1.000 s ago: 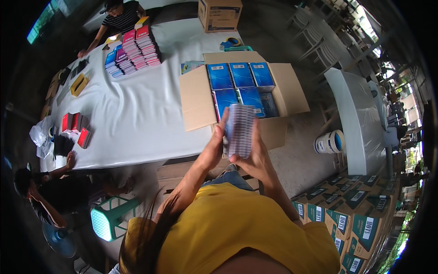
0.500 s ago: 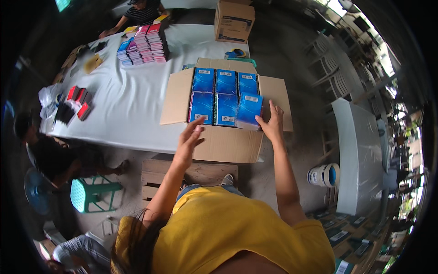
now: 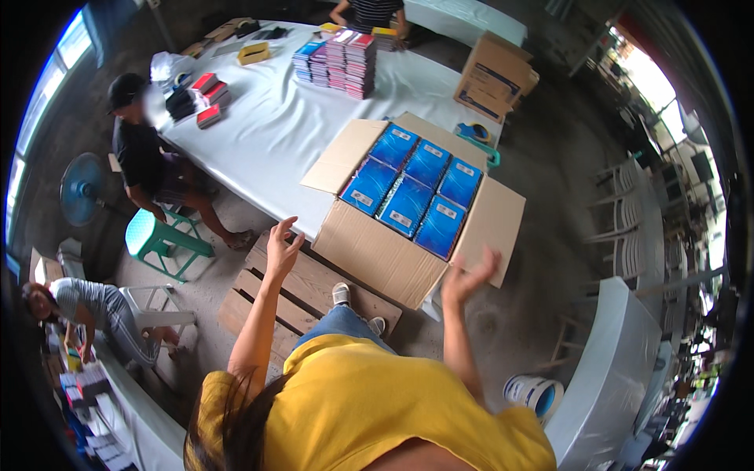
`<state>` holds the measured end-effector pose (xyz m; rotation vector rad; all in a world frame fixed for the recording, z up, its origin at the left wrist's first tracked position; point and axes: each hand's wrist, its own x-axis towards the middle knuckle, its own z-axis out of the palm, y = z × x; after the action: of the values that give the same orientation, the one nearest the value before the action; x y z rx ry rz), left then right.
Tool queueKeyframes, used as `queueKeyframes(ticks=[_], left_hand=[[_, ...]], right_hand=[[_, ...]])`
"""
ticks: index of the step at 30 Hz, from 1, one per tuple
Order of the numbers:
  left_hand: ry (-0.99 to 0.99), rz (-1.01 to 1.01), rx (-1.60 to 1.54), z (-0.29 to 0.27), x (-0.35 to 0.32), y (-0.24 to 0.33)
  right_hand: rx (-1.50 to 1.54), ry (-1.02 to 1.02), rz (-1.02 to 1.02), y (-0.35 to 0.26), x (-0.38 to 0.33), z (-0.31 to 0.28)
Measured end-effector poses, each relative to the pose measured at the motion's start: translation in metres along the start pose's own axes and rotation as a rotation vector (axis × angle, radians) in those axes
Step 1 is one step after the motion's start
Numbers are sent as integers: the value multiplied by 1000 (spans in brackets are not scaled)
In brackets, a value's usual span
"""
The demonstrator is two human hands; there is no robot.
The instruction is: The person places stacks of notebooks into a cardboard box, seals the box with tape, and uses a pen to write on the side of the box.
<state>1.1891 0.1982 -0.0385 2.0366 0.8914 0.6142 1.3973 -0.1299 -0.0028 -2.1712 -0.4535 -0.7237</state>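
Observation:
A cardboard box (image 3: 381,250) stands with its flaps spread at the near corner of the covered table. Packed inside, in two rows of three, are stacks of blue spiral notebooks (image 3: 426,163), each top cover bearing a white label. My left hand (image 3: 283,245) is in the air left of the box's near flap, fingers parted and holding nothing. Close to the right-hand flap is my right hand (image 3: 471,276), slightly blurred, its fingers spread with nothing in them. Neither hand touches the notebooks.
Notebook stacks (image 3: 345,63) and a taller carton (image 3: 495,78) stand farther back on the white-covered table (image 3: 267,118). Tape rolls (image 3: 473,132) lie behind the box. A wooden pallet (image 3: 271,302) is underfoot. Co-workers sit left and far; a green stool (image 3: 161,235) and bucket (image 3: 534,392) flank me.
My right hand has let go of the near-right notebooks, which now sit level in the box. Both hands have drawn back from it. The view has swung left.

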Motion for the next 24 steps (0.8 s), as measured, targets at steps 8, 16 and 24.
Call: queueKeyframes(ticks=[8, 16, 24], left_hand=[[-274, 373, 291, 63, 95, -20], [-961, 866, 383, 44, 158, 87], [-545, -39, -587, 94, 142, 94]], right_hand=[[1282, -34, 882, 108, -17, -50], [53, -1117, -345, 36, 96, 30], [613, -1154, 437, 77, 178, 79]])
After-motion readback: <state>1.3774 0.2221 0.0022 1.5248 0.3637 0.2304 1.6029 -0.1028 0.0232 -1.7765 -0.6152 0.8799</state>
